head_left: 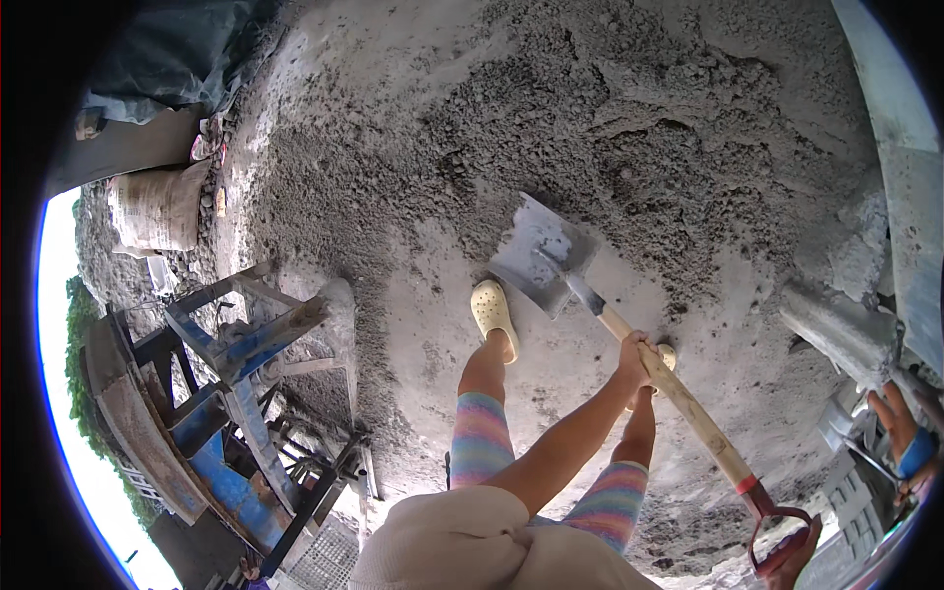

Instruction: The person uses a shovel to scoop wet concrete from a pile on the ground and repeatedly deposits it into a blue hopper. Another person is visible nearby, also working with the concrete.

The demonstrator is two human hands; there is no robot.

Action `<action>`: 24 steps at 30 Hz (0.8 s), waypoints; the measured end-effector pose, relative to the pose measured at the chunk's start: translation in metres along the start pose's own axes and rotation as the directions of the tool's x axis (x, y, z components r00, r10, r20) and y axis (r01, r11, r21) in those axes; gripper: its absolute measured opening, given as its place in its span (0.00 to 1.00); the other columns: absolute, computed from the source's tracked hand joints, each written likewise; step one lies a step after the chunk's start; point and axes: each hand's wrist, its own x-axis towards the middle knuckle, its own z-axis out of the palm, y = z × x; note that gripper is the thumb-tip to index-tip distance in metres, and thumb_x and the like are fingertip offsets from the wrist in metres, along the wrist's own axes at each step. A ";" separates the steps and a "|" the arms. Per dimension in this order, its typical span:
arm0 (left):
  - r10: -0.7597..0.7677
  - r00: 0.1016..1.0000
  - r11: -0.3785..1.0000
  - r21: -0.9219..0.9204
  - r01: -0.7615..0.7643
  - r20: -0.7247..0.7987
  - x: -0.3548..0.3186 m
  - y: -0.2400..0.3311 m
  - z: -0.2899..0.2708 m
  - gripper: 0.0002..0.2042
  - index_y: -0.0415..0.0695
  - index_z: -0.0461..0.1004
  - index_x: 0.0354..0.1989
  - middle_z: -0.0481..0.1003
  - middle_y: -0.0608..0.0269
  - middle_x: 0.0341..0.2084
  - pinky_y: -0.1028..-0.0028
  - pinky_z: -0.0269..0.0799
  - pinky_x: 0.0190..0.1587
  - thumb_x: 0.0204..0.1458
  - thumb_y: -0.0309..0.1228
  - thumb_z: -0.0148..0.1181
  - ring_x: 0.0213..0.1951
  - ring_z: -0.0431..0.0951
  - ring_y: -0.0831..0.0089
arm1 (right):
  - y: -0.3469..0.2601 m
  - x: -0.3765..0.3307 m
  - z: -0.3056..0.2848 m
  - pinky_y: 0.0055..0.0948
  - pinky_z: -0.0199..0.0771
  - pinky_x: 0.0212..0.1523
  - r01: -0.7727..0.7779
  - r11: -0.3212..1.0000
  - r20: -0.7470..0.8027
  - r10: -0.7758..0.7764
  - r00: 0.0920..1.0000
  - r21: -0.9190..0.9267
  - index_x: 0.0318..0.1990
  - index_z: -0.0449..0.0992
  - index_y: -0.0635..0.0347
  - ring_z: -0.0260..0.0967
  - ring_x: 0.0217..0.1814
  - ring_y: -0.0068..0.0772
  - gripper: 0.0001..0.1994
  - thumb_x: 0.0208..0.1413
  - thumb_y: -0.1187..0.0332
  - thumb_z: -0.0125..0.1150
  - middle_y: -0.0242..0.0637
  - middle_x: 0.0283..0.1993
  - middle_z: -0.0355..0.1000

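Observation:
A shovel slants across the head view, its flat metal blade (526, 261) low over the grey ground, beside the loose gravel mix. My left hand (635, 358) is closed around the lower part of its wooden shaft (703, 423). At the lower right my right hand (793, 557) is wrapped on the red D-shaped grip (755, 497) at the shaft's end. Some grey residue sticks to the blade, which carries no heap. A dark grey pile of loose sand and gravel (629, 128) spreads beyond the blade. My cream clog (490, 307) stands close to the blade's near left corner.
A blue, rusty metal machine frame (231, 383) stands on the left. Behind it lie a filled sack (162, 208) and a dark tarp (187, 49). A pale wall (910, 197) edges the right. Another person's limb (893, 423) and stacked grey blocks (854, 501) are at lower right.

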 end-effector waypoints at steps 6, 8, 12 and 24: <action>0.299 0.945 0.954 -0.046 -0.296 0.134 0.003 0.281 0.048 0.08 0.48 0.58 0.12 0.61 0.66 0.08 0.71 0.62 0.22 0.38 0.31 0.47 0.15 0.62 0.70 | -0.025 -0.063 0.260 0.19 0.51 0.07 -0.050 0.994 0.365 0.081 0.927 -0.093 0.15 0.55 0.45 0.50 0.06 0.19 0.19 0.43 0.44 0.48 0.22 0.09 0.52; 0.345 0.939 0.938 -0.033 -0.344 0.019 0.005 0.379 0.039 0.08 0.48 0.58 0.12 0.60 0.67 0.09 0.74 0.62 0.21 0.38 0.30 0.46 0.14 0.61 0.73 | 0.024 -0.075 0.347 0.19 0.51 0.08 -0.158 0.987 0.502 0.150 0.851 -0.028 0.15 0.57 0.47 0.51 0.07 0.19 0.19 0.44 0.45 0.47 0.24 0.09 0.53; 0.582 0.813 0.811 0.066 -0.581 -0.004 -0.021 0.491 -0.021 0.05 0.47 0.59 0.16 0.60 0.67 0.10 0.75 0.62 0.19 0.37 0.30 0.47 0.14 0.62 0.74 | 0.161 -0.072 0.425 0.24 0.57 0.10 -0.374 0.926 0.681 0.243 0.691 0.049 0.19 0.60 0.52 0.54 0.12 0.25 0.17 0.44 0.49 0.49 0.28 0.12 0.55; 0.595 0.802 0.804 0.055 -0.593 -0.059 -0.188 0.342 -0.023 0.04 0.46 0.61 0.16 0.61 0.65 0.11 0.71 0.63 0.18 0.35 0.29 0.48 0.14 0.62 0.71 | 0.187 -0.070 0.273 0.26 0.60 0.12 -0.326 0.944 0.865 0.119 0.487 0.054 0.18 0.60 0.53 0.56 0.12 0.27 0.21 0.44 0.43 0.40 0.28 0.14 0.57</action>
